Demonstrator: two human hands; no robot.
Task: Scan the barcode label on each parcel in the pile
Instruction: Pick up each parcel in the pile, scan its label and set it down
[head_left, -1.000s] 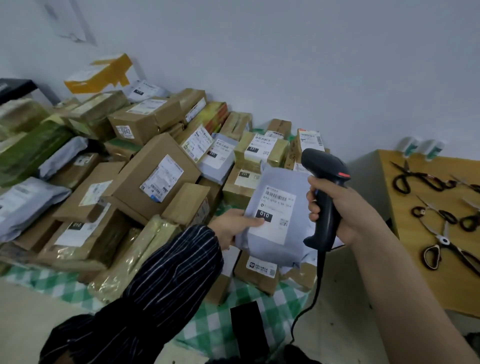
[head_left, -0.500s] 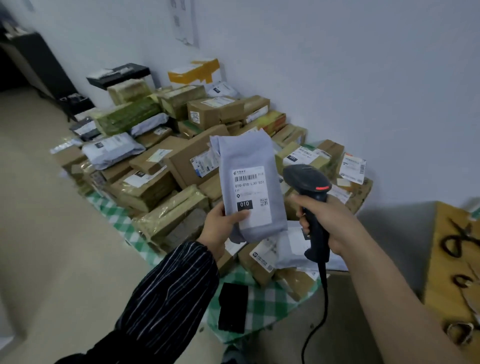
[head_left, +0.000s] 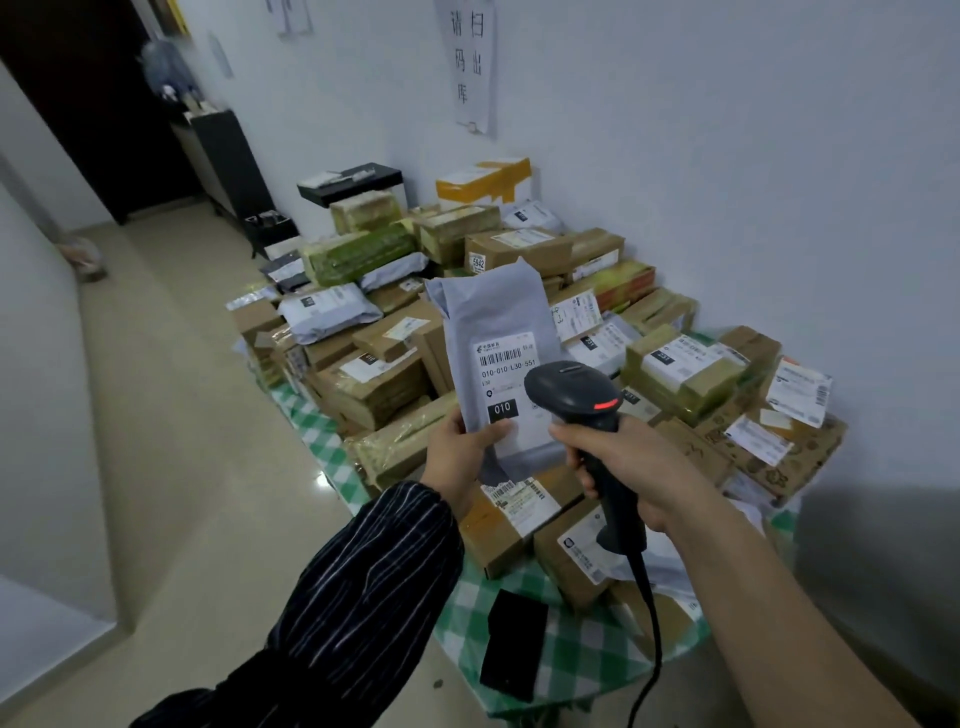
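My left hand (head_left: 460, 456) grips the lower left corner of a grey mailer bag (head_left: 493, 317) and holds it upright over the pile of parcels (head_left: 524, 312). Its white barcode label (head_left: 506, 364) faces me, marked 010. My right hand (head_left: 631, 462) is wrapped round the handle of a black corded barcode scanner (head_left: 574, 392). The scanner's head sits just in front of the label's lower right part and hides it. A red light glows on the scanner.
Cardboard boxes and grey bags lie heaped on a green checked cloth (head_left: 571, 639) against the white wall. A black flat object (head_left: 514, 644) lies on the cloth's near edge. A dark cabinet (head_left: 228, 161) stands far left. Bare floor (head_left: 171, 415) stretches to the left.
My left hand lifted the grey mailer bag off the pile and stood it upright. The scanner moved in closer to the label. My view swung left, away from the wooden table with scissors.
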